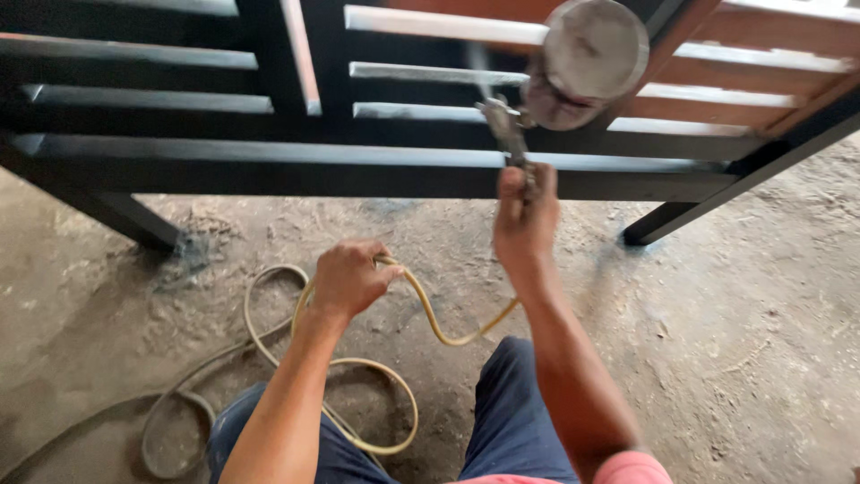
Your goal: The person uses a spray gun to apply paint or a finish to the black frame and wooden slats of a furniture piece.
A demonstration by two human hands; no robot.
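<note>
— What stands ahead?
— A black metal frame (358, 170) with horizontal slats, resting on angled legs; reddish-brown boards (761, 81) show behind its right part.
— And underfoot?
— A dusty concrete floor (743, 341), scuffed and stained, with dark paint marks near the legs.

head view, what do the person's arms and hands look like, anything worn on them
Both forearms are bare, with no gloves, watch or rings visible on the left hand or the right hand. A pink sleeve shows at the right upper arm near the bottom edge. No sleeve is visible on the left arm in frame.
</note>
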